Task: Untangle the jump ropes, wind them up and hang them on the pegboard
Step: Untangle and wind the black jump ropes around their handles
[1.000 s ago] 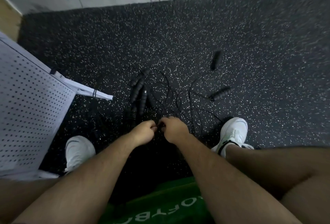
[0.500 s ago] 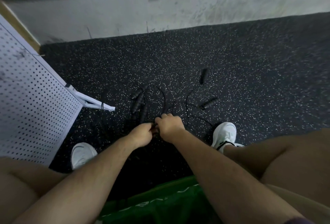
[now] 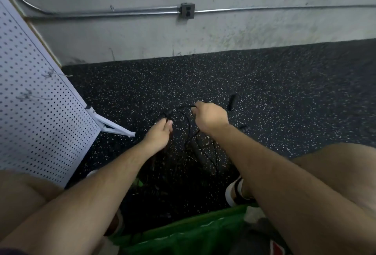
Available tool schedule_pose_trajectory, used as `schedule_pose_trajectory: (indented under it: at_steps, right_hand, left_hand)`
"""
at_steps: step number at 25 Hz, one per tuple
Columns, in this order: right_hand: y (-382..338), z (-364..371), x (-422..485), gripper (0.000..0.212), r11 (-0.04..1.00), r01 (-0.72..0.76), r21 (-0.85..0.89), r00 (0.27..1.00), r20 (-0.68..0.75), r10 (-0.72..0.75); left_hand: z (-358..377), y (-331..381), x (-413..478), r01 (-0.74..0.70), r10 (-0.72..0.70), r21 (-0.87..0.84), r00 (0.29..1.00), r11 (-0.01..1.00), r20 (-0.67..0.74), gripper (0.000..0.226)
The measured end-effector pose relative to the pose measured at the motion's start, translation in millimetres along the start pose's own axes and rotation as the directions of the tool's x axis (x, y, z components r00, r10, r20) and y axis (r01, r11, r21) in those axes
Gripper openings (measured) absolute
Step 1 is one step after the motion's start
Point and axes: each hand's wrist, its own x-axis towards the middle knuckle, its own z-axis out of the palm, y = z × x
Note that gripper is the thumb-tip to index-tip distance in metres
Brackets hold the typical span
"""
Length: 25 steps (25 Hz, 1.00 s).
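Two hands: left hand (image 3: pixel 160 130) pinches the rope (image 3: pixel 184 110) at thumb and fingertips; right hand (image 3: pixel 211 115) is fisted round the same rope, knuckles up
Change: a second ago the hands touched over the tangle; now they are well apart and higher, with a short run of rope between them
Rope: lifted at the hands, loops hanging between the forearms toward the floor (image 3: pixel 284 92); one handle (image 3: pixel 232 102) just past the right hand, lying or dangling unclear
Pegboard (image 3: pixel 40 112): at left, no rope on it
Meaning: likely a snag being pulled open; winding and hanging not yet begun
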Motion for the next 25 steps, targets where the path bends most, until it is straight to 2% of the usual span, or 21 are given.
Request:
schedule_pose_trajectory:
  at_steps: [2,4,9,12,14,17,21,25]
  right_hand:
    - [-0.7,-28.5,6.6,0.026,0.996,0.004,0.094,0.999,0.046,-0.008]
    - [-0.7,-60.9,13.0,0.032,0.986,0.045,0.161,0.998,0.028,-0.050]
    - [-23.0,-138.4,38.4,0.033,0.915,0.214,0.343,0.964,-0.226,-0.141]
    - [-38.3,-158.2,48.7,0.032,0.847,0.275,0.455,0.947,-0.281,-0.157]
    - [-42.8,-151.1,51.8,0.031,0.840,0.279,0.466,0.954,-0.232,-0.188]
    - [-52.5,-130.2,59.8,0.025,0.839,0.254,0.481,0.965,-0.074,-0.250]
    - [-66.3,-119.8,77.1,0.018,0.807,0.228,0.545,0.965,-0.016,-0.262]
    - [-66.5,-117.7,93.8,0.027,0.840,0.176,0.514,0.970,0.056,-0.237]
  left_hand:
    - [-21.9,36.2,9.8,-0.067,0.061,-0.063,0.994,0.996,-0.091,0.038]
    - [-50.3,80.4,15.5,-0.152,0.139,-0.082,0.979,0.985,-0.146,0.037]
    - [-110.8,164.2,32.1,-0.317,0.290,-0.132,0.938,0.939,-0.191,0.034]
    - [-131.8,191.2,36.3,-0.372,0.327,-0.226,0.921,0.900,-0.213,0.032]
    - [-137.1,199.0,37.7,-0.400,0.331,-0.329,0.911,0.856,-0.245,0.032]
    - [-137.2,201.5,43.8,-0.414,0.343,-0.416,0.909,0.809,-0.238,0.030]
    - [-150.2,208.8,55.5,-0.397,0.323,-0.561,0.918,0.727,-0.231,0.025]
    - [-175.6,206.7,64.7,-0.411,0.301,-0.672,0.911,0.616,-0.281,0.025]
